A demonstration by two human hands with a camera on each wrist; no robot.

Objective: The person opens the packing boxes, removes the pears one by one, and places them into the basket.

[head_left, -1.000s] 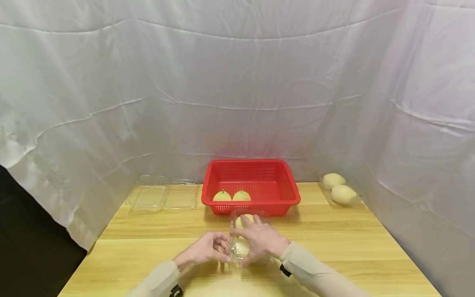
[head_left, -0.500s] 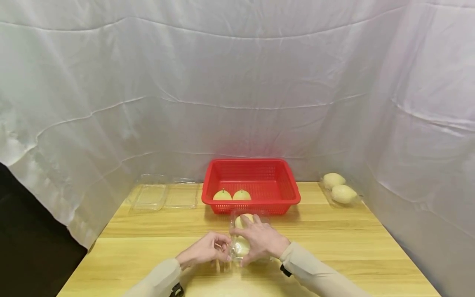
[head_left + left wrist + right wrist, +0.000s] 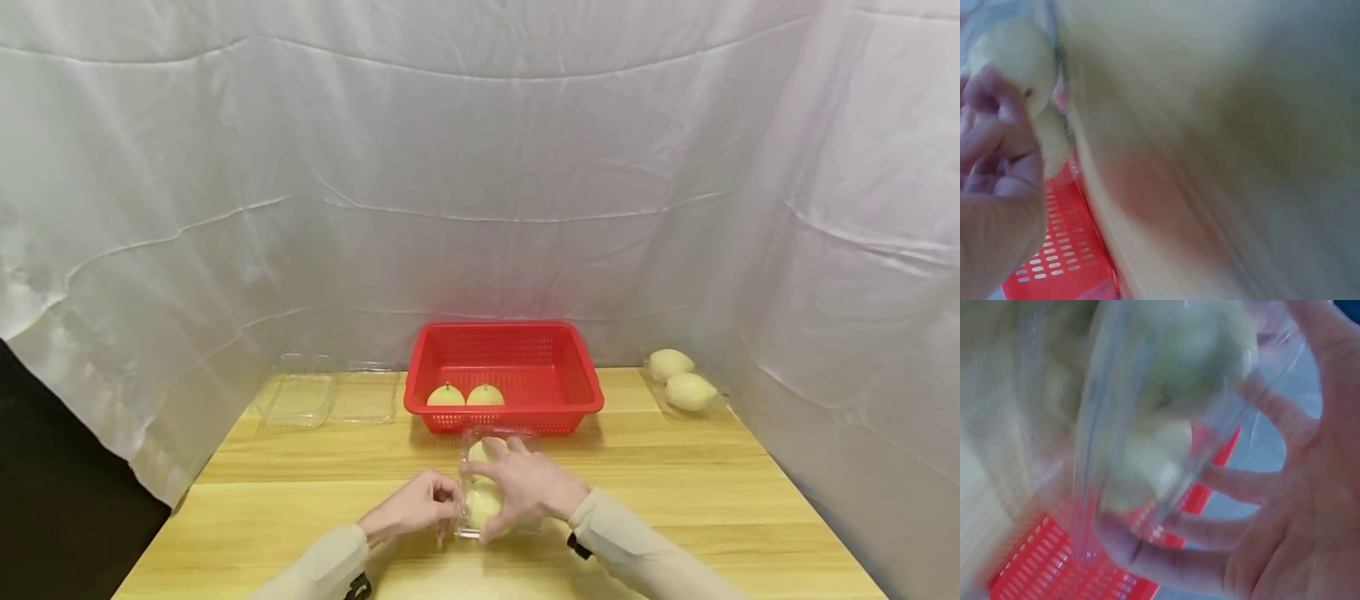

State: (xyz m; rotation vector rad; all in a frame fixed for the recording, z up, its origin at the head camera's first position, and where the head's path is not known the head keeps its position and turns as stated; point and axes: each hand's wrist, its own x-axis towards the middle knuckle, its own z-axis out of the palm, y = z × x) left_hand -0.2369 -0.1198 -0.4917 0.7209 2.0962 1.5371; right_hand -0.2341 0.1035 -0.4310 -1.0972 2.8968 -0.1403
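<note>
Two pale yellow pears, the nearer pear [image 3: 482,507] in front of the other, lie in a clear plastic clamshell box [image 3: 470,532] on the table, just in front of the red basket. Spread over the box from its right side, the right hand [image 3: 528,486] grips it, thumb at the near end; its fingers curve round the clear wall in the right wrist view. At the box's left edge, the left hand [image 3: 414,506] pinches the rim with bent fingers. In the left wrist view, a pear [image 3: 1013,59] shows beyond those fingers.
A red basket [image 3: 504,411] at the back holds pears, two of which show. Clear plastic trays [image 3: 300,400] stand at the back left. At the back right lies another clear pack with two pears [image 3: 691,391]. Pale cloth [image 3: 480,167] hangs around the table.
The box's near edge has tipped and shifted slightly toward the person, both hands staying on it. The left fingers are bent further in at its left edge.
</note>
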